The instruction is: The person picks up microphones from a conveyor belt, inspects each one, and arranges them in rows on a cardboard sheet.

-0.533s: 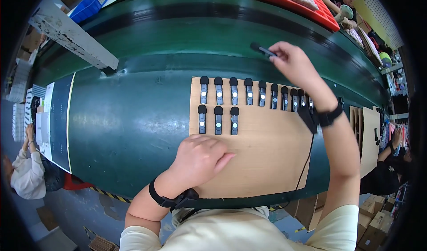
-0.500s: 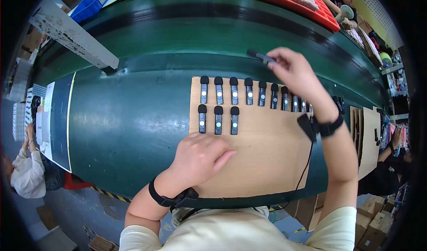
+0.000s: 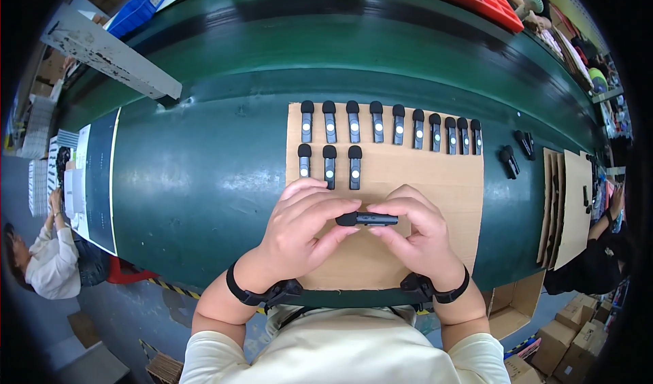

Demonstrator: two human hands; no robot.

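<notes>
Both hands hold one small black clip-on microphone (image 3: 374,219) sideways above the cardboard sheet (image 3: 422,180). The thumb and fingers of my left hand (image 3: 303,224) pinch its dark foam-tipped end. At the other end, my right hand (image 3: 422,231) grips the body between thumb and fingertips. Beyond my hands, several like microphones (image 3: 353,120) lie in a row along the sheet's far edge, foam ends pointing away. Three more (image 3: 355,168) form a shorter second row at the left, close to my left fingers. Each lying microphone shows a pale round spot.
Several loose microphones (image 3: 509,162) lie on the green table (image 3: 197,180) to the right of the sheet. Further right stand upright cardboard sheets (image 3: 571,207). A grey metal post (image 3: 112,61) rises at the left. A red tray (image 3: 469,0) and a blue bin (image 3: 139,6) sit at the back.
My right hand has come back from the far side of the table with the microphone, down to the front. My left hand has moved right and now grips its foam end.
</notes>
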